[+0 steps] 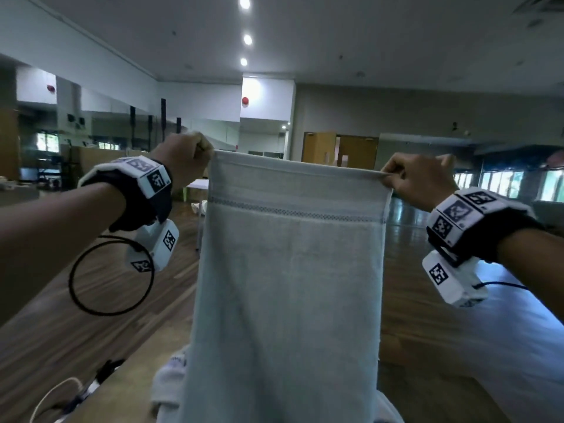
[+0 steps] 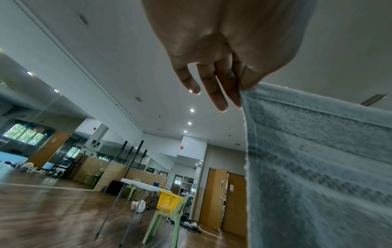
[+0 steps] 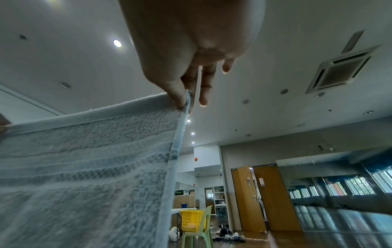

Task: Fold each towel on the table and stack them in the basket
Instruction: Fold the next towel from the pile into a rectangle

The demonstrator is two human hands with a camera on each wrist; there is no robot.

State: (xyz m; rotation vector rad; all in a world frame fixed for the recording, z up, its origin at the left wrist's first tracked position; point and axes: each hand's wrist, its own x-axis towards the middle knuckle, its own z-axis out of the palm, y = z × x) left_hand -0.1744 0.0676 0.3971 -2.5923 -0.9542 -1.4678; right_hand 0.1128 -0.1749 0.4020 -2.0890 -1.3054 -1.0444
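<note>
A pale blue towel [image 1: 290, 270] with a woven band near its top hangs full length in front of me, held up high by its two top corners. My left hand [image 1: 186, 160] pinches the top left corner between thumb and fingers [image 2: 244, 87]. My right hand [image 1: 418, 178] pinches the top right corner [image 3: 184, 100]. The towel [image 2: 318, 159] fills the right of the left wrist view, and the towel [image 3: 84, 167] fills the left of the right wrist view. A yellow basket [image 2: 167, 201] stands on a green chair across the room. More pale cloth [image 1: 168, 389] lies bunched below, behind the hanging towel.
The wooden table [image 1: 128, 392] lies under the towel, with cables [image 1: 76, 392] at its left edge. A green plastic chair [image 3: 197, 229] carries the basket [image 3: 191, 219] beside a white folding table [image 2: 146, 184]. A wooden floor, mirrors and wooden doors [image 3: 260, 198] surround the space.
</note>
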